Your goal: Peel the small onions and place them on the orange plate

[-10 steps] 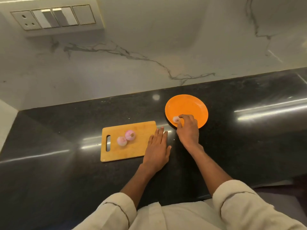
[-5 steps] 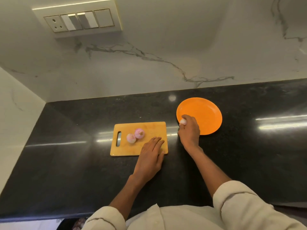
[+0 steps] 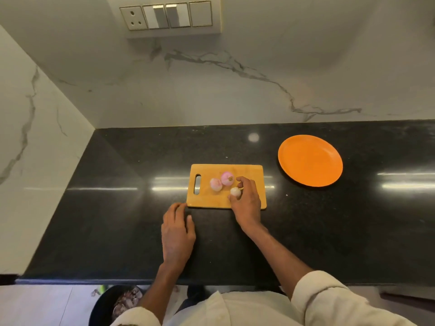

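Note:
Two pinkish small onions [image 3: 216, 184] [image 3: 227, 178] lie side by side on the wooden cutting board [image 3: 249, 171]. My right hand [image 3: 246, 201] rests over the board's right part, fingers pinched on a third, paler onion [image 3: 235, 191] that sits on or just above the wood. The orange plate [image 3: 310, 160] lies to the right of the board with nothing on it. My left hand [image 3: 177, 234] lies flat on the black counter, fingertips at the board's near left corner, holding nothing.
The black counter [image 3: 353, 231] ends at a marble back wall and a marble side wall on the left. A switch panel [image 3: 166, 16] is on the back wall. Below the counter's front edge stands a dark bin [image 3: 110, 304] with scraps.
My right hand carried the pale onion from the plate's edge leftward onto the cutting board. My left hand slid off the board to its near left corner. The view shifted left.

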The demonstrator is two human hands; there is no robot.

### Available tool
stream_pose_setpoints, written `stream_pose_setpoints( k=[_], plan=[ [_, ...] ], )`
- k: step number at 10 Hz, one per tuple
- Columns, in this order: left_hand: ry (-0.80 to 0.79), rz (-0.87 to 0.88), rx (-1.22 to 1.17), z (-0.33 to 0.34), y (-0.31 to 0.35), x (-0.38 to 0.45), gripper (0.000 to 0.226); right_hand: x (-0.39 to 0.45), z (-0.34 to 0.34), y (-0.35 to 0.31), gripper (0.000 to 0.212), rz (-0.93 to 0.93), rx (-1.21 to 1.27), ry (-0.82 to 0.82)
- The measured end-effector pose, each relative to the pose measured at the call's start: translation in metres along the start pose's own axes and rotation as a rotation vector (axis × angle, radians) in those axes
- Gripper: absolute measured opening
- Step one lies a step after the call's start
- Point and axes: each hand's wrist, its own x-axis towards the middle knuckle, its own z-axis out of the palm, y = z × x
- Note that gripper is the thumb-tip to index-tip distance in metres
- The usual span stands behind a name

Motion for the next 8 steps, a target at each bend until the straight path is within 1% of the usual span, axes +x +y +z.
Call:
stream_pose_setpoints(
  k=[1, 2, 3, 5, 6, 7, 8],
  plan=[
    [-0.056, -0.039, 0.083, -0.003, -0.017, -0.005, 0.054, -0.002, 0.008, 0.0, 0.063, 0.0, -0.02, 0.007],
    [-0.114, -0.001, 0.173, -0.002, -0.026, -0.007, 0.061, -0.003, 0.015, 0.006, 0.073, 0.049, 0.002, 0.008],
    [-0.128, 0.009, 0.182, -0.002, -0.025, -0.008, 0.061, -0.007, 0.015, 0.007, 0.073, 0.08, 0.027, 0.017],
    [-0.135, 0.033, 0.185, -0.004, -0.029, -0.005, 0.058, -0.01, 0.006, 0.002, 0.076, 0.093, 0.007, -0.026],
    [-0.136, 0.042, 0.185, -0.008, -0.027, -0.009, 0.057, -0.018, -0.001, 0.001, 0.07, 0.052, -0.048, 0.022],
    [-0.132, 0.065, 0.182, -0.014, -0.021, -0.001, 0.051, -0.028, -0.007, 0.001, 0.057, -0.053, -0.122, 0.114],
    [-0.077, 0.116, 0.146, -0.026, -0.001, 0.016, 0.036, -0.036, -0.02, -0.005, 0.044, -0.283, -0.271, 0.209]
  ],
)
